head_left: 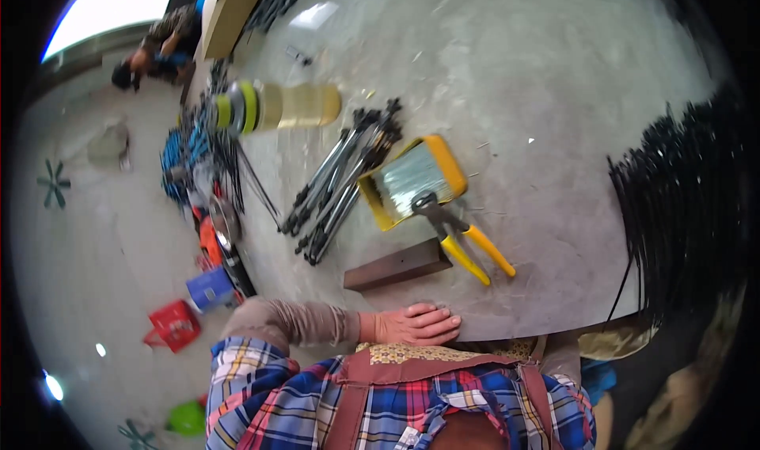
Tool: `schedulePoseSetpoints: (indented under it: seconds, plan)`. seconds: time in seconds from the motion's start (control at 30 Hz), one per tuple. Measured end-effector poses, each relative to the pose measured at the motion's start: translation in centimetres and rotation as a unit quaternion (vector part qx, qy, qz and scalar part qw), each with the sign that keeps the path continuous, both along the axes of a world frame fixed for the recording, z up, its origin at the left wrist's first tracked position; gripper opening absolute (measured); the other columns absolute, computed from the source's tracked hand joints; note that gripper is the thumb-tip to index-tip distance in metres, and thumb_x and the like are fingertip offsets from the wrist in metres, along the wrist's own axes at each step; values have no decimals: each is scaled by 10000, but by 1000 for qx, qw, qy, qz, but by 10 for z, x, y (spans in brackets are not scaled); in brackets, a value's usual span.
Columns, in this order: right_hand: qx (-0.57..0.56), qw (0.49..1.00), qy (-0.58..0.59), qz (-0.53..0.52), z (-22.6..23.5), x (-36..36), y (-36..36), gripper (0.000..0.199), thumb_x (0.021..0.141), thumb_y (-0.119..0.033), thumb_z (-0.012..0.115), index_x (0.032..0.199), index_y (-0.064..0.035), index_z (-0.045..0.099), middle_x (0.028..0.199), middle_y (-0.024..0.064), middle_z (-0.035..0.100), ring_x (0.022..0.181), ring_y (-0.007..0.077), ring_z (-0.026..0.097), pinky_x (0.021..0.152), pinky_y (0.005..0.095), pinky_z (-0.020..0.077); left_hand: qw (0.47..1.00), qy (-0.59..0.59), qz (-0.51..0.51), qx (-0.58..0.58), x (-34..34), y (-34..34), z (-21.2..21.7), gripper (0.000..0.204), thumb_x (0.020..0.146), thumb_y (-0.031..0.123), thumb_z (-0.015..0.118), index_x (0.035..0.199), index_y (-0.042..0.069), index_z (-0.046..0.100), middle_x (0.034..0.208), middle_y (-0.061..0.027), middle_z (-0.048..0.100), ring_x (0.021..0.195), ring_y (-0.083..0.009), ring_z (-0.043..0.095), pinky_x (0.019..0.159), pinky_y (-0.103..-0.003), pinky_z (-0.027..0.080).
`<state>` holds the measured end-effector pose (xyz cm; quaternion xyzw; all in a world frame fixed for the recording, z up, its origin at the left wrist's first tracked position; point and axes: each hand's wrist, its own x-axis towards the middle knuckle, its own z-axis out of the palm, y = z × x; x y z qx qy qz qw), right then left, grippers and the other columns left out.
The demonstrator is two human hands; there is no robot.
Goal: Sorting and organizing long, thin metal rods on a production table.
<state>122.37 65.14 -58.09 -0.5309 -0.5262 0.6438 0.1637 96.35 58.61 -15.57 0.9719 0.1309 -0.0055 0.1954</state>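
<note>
My left hand (416,324) lies flat at the table's near edge, its fingers stretched out and nothing in them. Just beyond it is a dark brown rectangular bar (397,265). A pair of pincers (457,239) with yellow handles rests to the right of the bar, its dark jaws over the rim of a yellow tray (453,163). Many thin silvery wires (416,178) fill that tray. My right hand is out of sight; only part of the right sleeve shows below the table's edge.
Bundled silver and black rods (340,185) lie left of the tray. A bottle of yellowish liquid (301,106) stands behind them. A thick stack of black rods (681,205) covers the table's right side. On the floor at left are a red basket (174,326) and a crouching person (158,50).
</note>
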Motion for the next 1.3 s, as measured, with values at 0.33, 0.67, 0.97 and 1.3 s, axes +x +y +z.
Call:
schedulePoseSetpoints:
  seconds: [0.33,0.67,0.97,1.3]
  plan:
    - [78,983,-78,144,-1,72,-72,285,897,-261,535,1024,-45,671,994,231,672,928,408,647,721,560,512,994,-35,49,93,5,-24,-6,441,873,284,535,1283,120,548,1413,-120,491,1243,-255,493,1051,-408,359]
    - [198,940,-141,238,43,174,-178,284,897,-244,540,1034,-31,670,997,241,669,922,420,647,729,546,515,956,-77,144,245,5,-65,-28,476,913,319,594,1321,85,516,1425,-141,469,1280,-308,476,1069,-461,359]
    - [259,925,-204,188,94,239,-270,284,897,-228,544,1042,-19,669,998,251,667,916,430,647,737,533,517,821,-253,453,237,4,-173,-15,388,891,211,656,1235,60,561,1239,-152,574,1149,-319,552,973,-401,441]
    - [315,914,-92,240,375,104,-199,287,927,-180,620,1130,23,628,944,147,681,811,198,649,728,311,509,602,-325,688,242,-113,-130,-27,651,778,350,771,1248,-17,510,1178,-202,548,1109,-353,525,963,-401,432]
